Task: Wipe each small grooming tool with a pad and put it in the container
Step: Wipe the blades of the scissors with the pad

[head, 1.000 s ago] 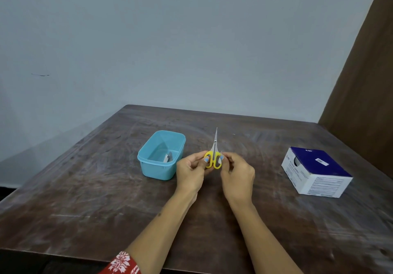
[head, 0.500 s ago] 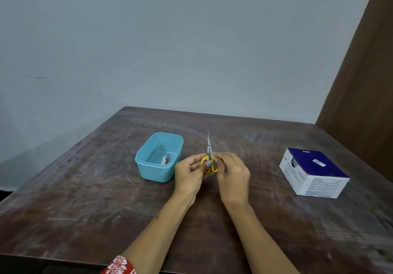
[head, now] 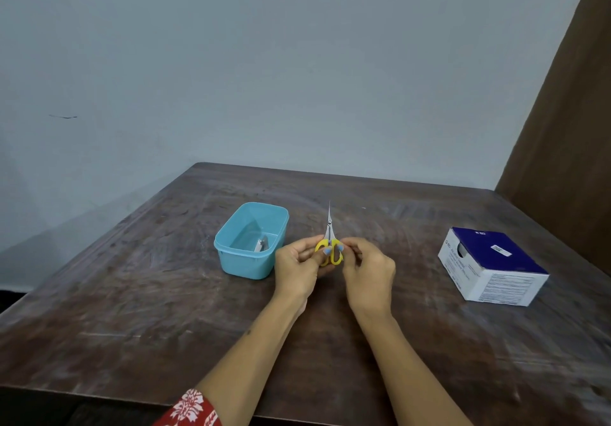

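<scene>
We pinch the scissors [head: 329, 246] by their yellow loops — left hand [head: 297, 268] and right hand [head: 368, 275] both gripping, just right of the container [head: 246, 260] — and should keep the tip pointed away while wiping.

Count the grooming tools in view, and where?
2. The scissors are held above the table, both hands pinching the yellow handles. A metal tool lies inside the blue container; its near wall could hide more.
</scene>
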A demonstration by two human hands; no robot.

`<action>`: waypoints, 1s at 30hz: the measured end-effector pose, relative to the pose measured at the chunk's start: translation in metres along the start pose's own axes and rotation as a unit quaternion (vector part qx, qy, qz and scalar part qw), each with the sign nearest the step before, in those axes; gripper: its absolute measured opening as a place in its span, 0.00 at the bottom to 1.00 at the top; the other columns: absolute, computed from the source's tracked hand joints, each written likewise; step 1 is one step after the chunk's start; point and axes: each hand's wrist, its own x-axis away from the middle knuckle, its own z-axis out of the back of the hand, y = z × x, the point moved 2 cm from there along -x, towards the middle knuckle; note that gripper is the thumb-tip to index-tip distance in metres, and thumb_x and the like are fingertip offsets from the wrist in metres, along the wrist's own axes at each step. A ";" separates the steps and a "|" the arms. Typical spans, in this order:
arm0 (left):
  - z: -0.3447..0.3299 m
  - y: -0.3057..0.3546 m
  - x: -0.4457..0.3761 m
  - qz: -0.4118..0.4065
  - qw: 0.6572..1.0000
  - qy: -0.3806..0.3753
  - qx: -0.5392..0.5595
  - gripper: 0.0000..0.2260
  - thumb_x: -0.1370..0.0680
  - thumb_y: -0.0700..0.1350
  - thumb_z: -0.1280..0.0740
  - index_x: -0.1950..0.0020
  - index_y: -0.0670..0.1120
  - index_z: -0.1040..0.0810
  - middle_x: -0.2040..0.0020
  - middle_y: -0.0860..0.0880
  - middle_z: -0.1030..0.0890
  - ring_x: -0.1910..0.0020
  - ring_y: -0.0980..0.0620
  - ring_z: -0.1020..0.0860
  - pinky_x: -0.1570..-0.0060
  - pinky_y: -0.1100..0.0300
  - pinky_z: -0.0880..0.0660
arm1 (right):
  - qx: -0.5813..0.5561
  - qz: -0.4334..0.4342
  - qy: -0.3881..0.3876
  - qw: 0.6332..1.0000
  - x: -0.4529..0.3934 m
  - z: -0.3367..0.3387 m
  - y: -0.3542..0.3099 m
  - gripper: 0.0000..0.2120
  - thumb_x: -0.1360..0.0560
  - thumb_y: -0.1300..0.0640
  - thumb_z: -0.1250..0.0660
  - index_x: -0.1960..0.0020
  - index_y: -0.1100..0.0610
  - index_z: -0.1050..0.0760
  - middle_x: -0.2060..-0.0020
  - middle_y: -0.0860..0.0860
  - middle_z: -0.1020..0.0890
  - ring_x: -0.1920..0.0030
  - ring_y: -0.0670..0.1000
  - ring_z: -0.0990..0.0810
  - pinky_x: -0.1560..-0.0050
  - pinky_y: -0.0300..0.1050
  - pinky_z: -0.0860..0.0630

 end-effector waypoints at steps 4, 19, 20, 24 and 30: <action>-0.001 0.000 0.000 -0.001 1.000 -0.003 -0.001 0.10 0.27 0.31 0.33 0.54 0.45 0.19 0.63 0.49 0.15 0.60 0.54 0.16 0.62 0.60 0.19 | 0.001 0.047 0.022 0.999 -0.001 0.003 -0.006 0.08 0.30 0.70 0.30 0.53 0.62 0.18 0.59 0.55 0.15 0.59 0.53 0.17 0.56 0.42 0.22; 0.001 -0.002 -0.002 0.003 1.000 0.007 -0.005 0.10 0.27 0.31 0.33 0.54 0.45 0.19 0.63 0.49 0.14 0.60 0.53 0.16 0.63 0.60 0.19 | -0.007 0.056 0.011 0.998 0.001 0.001 -0.007 0.10 0.31 0.72 0.31 0.53 0.62 0.18 0.59 0.55 0.16 0.58 0.53 0.18 0.56 0.42 0.23; 0.001 -0.002 -0.002 0.003 1.000 0.005 -0.001 0.10 0.27 0.31 0.33 0.53 0.44 0.19 0.62 0.48 0.14 0.60 0.52 0.16 0.62 0.60 0.19 | -0.010 0.021 0.005 1.000 0.001 0.000 -0.004 0.10 0.30 0.71 0.32 0.51 0.62 0.18 0.57 0.55 0.16 0.57 0.53 0.18 0.54 0.42 0.23; 0.001 -0.003 -0.002 0.000 1.000 0.006 -0.004 0.10 0.27 0.31 0.33 0.53 0.44 0.19 0.61 0.47 0.14 0.59 0.51 0.16 0.63 0.60 0.19 | -0.004 0.022 0.005 1.000 0.000 0.002 -0.004 0.10 0.30 0.70 0.31 0.51 0.61 0.18 0.58 0.55 0.16 0.57 0.52 0.18 0.55 0.43 0.22; 0.002 -0.002 -0.004 -0.002 1.000 0.014 0.010 0.10 0.26 0.31 0.34 0.55 0.44 0.19 0.63 0.49 0.15 0.61 0.53 0.16 0.64 0.62 0.19 | -0.023 0.004 0.004 1.000 0.001 -0.001 -0.004 0.09 0.31 0.70 0.30 0.55 0.59 0.18 0.61 0.52 0.16 0.62 0.48 0.19 0.58 0.43 0.20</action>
